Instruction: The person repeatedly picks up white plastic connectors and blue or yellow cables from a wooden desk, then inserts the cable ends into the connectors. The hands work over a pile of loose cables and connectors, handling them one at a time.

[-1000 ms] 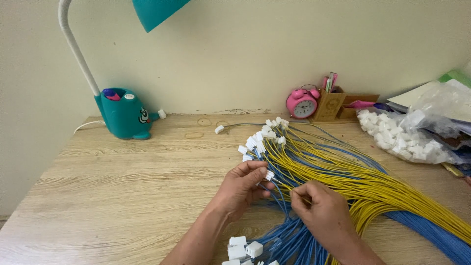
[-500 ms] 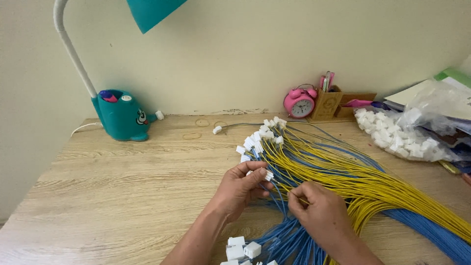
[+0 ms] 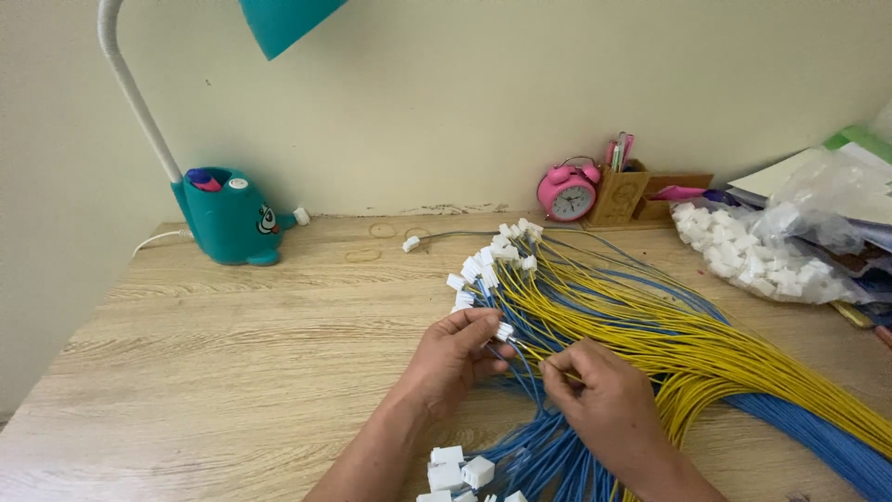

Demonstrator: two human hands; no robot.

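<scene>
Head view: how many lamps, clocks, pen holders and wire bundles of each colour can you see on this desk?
Teal lamp: 1
Pink alarm clock: 1
Wooden pen holder: 1
Yellow wire bundle: 1
Blue wire bundle: 1
Total: 5

A teal desk lamp (image 3: 228, 218) stands at the table's (image 3: 204, 372) back left; a pink alarm clock (image 3: 569, 191) and wooden pen holder (image 3: 628, 194) sit along its back edge.
</scene>
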